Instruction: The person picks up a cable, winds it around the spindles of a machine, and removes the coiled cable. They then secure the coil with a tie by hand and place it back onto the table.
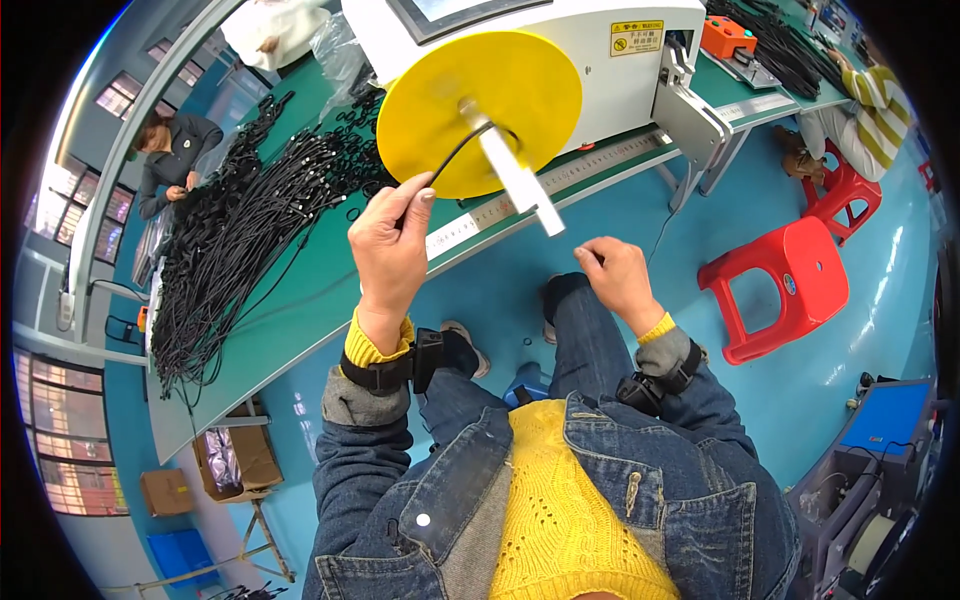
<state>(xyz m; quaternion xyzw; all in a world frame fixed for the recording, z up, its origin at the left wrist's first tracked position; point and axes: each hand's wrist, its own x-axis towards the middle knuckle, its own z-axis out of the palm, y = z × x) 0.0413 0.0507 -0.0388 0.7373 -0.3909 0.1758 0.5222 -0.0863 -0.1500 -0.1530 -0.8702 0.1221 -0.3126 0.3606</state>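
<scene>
The left hand (388, 240) has its grip closed on a thin black cable (458, 157), held between thumb and forefinger. From this grip the cable goes away upward and to the right; its long axis is a curve, and it crosses the white bar (512, 175) in front of the yellow disc (425, 120). The bar lies to the right of the grip, slanting down to the right, so its lower end is between the two hands, nearer to the right hand (620, 280). The cable, however, is nearer to the left one. The right hand is below this bar end and apart from it, with fingers curled; I cannot tell if something small is inside. Left of the left grip, a big bundle of black cables (240, 240) lies on the green table (310, 320).
</scene>
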